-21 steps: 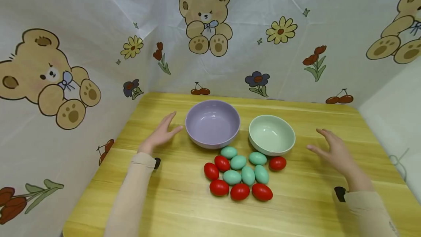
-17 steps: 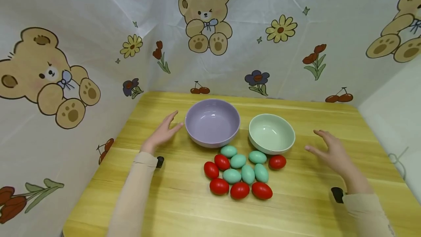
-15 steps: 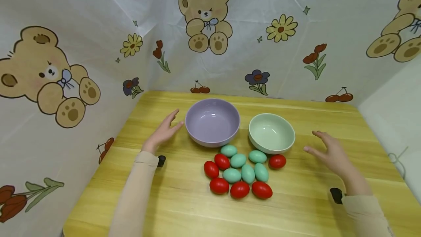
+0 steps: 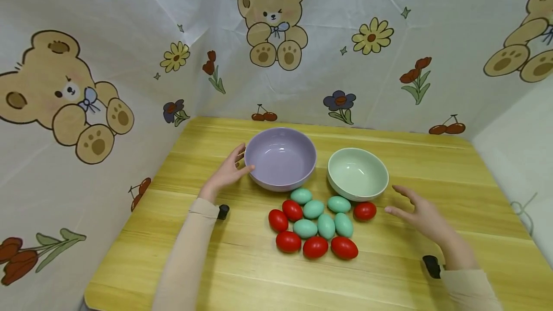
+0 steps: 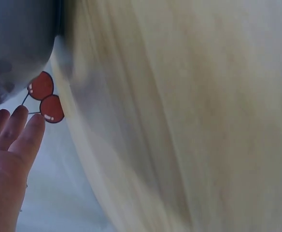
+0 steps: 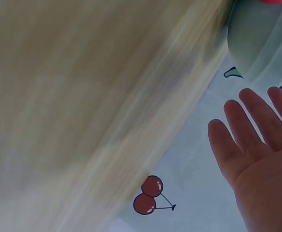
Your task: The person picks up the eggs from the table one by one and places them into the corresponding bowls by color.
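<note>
My left hand (image 4: pixel 228 173) is at the left side of the purple bowl (image 4: pixel 281 181), fingers spread and thumb overlapping the rim in the head view; whether it touches I cannot tell. In the left wrist view its extended fingers lie just below the bowl's outer wall (image 5: pixel 20 43). My right hand (image 4: pixel 425 217), fingers extended and holding nothing, hovers right of the smaller pale green bowl (image 4: pixel 357 176), apart from it. Both bowls look empty. In front of them lie several red eggs (image 4: pixel 315 247) and several mint green eggs (image 4: pixel 326 226). One red egg (image 4: pixel 365 211) sits by the green bowl.
All this stands on a wooden table (image 4: pixel 242 263). A white cloth (image 4: pixel 276 90) printed with bears, flowers and cherries hangs behind and to the left. A thin pale cord (image 4: pixel 524 210) shows past the table's right edge.
My left hand has moved right, up to the purple bowl. The right hand has moved left and slightly nearer, closer to the green bowl. Bowls and eggs stay put.
</note>
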Action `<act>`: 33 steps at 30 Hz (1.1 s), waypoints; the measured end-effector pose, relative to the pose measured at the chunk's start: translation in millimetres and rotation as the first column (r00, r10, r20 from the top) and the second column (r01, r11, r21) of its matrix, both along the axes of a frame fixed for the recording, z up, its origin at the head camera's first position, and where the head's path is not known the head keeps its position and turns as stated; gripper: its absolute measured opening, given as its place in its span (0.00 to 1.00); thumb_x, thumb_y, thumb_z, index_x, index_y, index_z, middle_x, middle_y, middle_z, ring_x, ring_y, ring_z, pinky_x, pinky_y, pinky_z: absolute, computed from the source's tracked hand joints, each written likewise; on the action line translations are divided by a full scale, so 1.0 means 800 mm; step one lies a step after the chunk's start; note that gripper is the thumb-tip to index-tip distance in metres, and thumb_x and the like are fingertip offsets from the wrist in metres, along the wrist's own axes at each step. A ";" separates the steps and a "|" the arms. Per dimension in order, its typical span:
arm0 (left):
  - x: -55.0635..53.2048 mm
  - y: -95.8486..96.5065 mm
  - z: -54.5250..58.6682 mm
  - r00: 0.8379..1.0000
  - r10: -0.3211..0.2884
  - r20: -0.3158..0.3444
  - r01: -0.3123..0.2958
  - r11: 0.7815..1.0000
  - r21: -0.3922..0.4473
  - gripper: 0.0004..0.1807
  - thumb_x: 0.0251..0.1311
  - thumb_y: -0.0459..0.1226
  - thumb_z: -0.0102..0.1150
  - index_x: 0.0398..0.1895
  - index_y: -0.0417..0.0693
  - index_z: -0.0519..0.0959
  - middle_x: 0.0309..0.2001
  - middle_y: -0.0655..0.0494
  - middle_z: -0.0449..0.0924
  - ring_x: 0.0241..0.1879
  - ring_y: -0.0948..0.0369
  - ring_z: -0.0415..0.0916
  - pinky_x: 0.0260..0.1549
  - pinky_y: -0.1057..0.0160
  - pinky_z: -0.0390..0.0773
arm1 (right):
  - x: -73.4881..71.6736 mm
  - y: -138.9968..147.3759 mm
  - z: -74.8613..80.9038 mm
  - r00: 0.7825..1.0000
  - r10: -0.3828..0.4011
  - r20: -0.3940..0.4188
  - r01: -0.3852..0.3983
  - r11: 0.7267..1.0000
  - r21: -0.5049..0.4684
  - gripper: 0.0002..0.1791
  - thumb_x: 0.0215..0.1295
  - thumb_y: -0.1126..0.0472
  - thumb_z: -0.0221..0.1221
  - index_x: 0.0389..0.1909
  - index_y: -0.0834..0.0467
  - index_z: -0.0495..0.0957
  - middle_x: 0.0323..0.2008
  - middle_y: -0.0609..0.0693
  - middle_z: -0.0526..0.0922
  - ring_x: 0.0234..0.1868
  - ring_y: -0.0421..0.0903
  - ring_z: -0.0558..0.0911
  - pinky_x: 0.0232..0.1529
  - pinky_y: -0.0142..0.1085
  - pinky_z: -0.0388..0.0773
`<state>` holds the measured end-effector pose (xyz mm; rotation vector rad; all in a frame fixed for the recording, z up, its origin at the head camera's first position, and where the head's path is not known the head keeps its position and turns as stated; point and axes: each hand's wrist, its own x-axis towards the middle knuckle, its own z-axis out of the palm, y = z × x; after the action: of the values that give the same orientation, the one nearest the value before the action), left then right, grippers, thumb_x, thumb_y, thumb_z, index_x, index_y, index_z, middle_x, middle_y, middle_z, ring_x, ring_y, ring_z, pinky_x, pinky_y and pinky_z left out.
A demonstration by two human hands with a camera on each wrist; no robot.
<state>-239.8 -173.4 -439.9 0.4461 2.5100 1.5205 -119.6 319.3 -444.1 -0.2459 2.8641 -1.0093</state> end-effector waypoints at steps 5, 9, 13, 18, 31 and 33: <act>-0.007 0.004 -0.017 1.000 0.015 -0.002 -0.015 1.000 -0.009 0.49 0.55 0.44 0.64 0.73 0.45 0.43 0.70 0.43 0.46 0.65 0.44 0.52 0.61 0.51 0.59 | 0.004 -0.009 -0.006 1.000 0.013 -0.018 -0.013 1.000 -0.014 0.41 0.60 0.48 0.61 0.65 0.68 0.58 0.61 0.70 0.62 0.57 0.73 0.61 0.51 0.65 0.61; -0.007 0.005 -0.022 1.000 0.025 0.000 -0.025 1.000 -0.003 0.51 0.53 0.43 0.66 0.73 0.47 0.43 0.71 0.45 0.45 0.65 0.45 0.52 0.60 0.51 0.60 | 0.006 -0.014 -0.010 1.000 0.026 -0.014 -0.027 0.999 -0.029 0.40 0.60 0.49 0.61 0.64 0.70 0.59 0.60 0.70 0.64 0.57 0.73 0.62 0.51 0.65 0.61; -0.007 0.006 -0.026 1.000 0.023 -0.007 -0.022 1.000 0.010 0.54 0.51 0.43 0.68 0.73 0.47 0.41 0.71 0.47 0.43 0.66 0.45 0.51 0.60 0.50 0.60 | 0.007 -0.019 -0.014 0.999 0.038 -0.008 -0.038 0.998 -0.052 0.39 0.60 0.50 0.61 0.63 0.70 0.60 0.59 0.70 0.64 0.57 0.71 0.63 0.52 0.64 0.61; -0.006 0.008 -0.030 1.000 0.022 0.000 -0.022 1.000 0.022 0.57 0.48 0.43 0.71 0.73 0.50 0.39 0.72 0.49 0.41 0.66 0.46 0.50 0.61 0.50 0.59 | 0.007 -0.024 -0.021 0.998 0.058 -0.033 -0.060 0.995 -0.075 0.37 0.60 0.52 0.62 0.63 0.70 0.61 0.59 0.70 0.66 0.58 0.68 0.64 0.53 0.62 0.62; -0.007 0.008 -0.035 1.000 0.017 -0.022 -0.016 1.000 0.025 0.62 0.43 0.44 0.74 0.74 0.51 0.38 0.72 0.49 0.41 0.66 0.47 0.51 0.62 0.50 0.55 | 0.009 -0.038 -0.022 0.996 0.094 -0.014 -0.095 0.990 -0.107 0.38 0.57 0.53 0.64 0.61 0.74 0.62 0.57 0.70 0.68 0.56 0.67 0.68 0.53 0.59 0.65; -0.007 0.008 -0.035 0.999 0.019 -0.027 -0.018 1.000 0.013 0.62 0.43 0.45 0.74 0.74 0.52 0.38 0.72 0.50 0.41 0.66 0.48 0.51 0.63 0.50 0.54 | 0.008 -0.040 -0.023 0.995 0.098 -0.010 -0.099 0.990 -0.099 0.39 0.57 0.53 0.64 0.60 0.74 0.62 0.57 0.70 0.68 0.56 0.67 0.68 0.53 0.59 0.66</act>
<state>-245.1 -167.1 -468.3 0.4489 2.5330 1.5480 -113.1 287.5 -462.6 -0.3940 2.7785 -1.1341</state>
